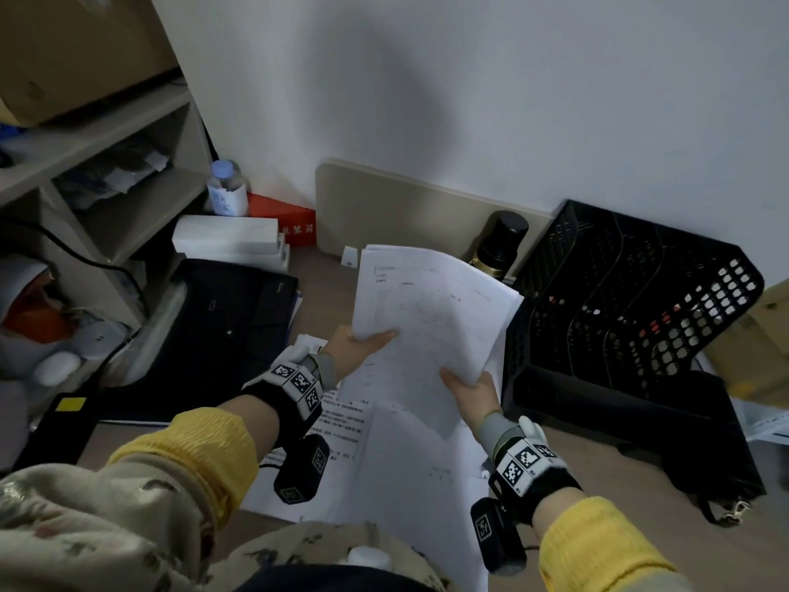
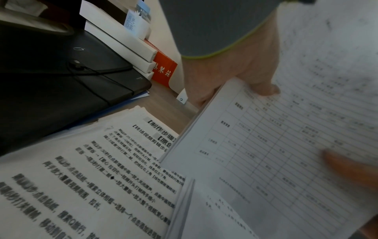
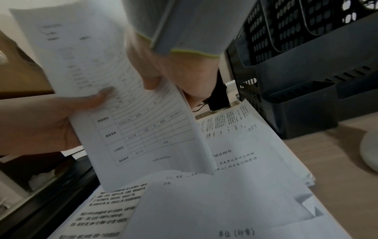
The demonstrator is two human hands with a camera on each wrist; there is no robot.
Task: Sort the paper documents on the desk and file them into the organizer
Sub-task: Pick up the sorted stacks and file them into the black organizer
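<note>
A thin sheaf of printed forms point(image 1: 427, 309) is held raised above the desk point(image 1: 597, 484), pinched at its left edge by the left hand point(image 1: 356, 350) and at its near right corner by the right hand point(image 1: 471, 399), thumbs on top. Just right of it stands the black perforated plastic organizer point(image 1: 632, 301), its curved slots lying open, while loose white sheets point(image 1: 384, 463) are spread flat on the wood-grain surface beneath.

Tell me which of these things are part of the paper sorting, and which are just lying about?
Part of the job:
held papers
left hand
right hand
desk papers
black organizer

Lying about:
water bottle
red box
black flask
black bag
</note>
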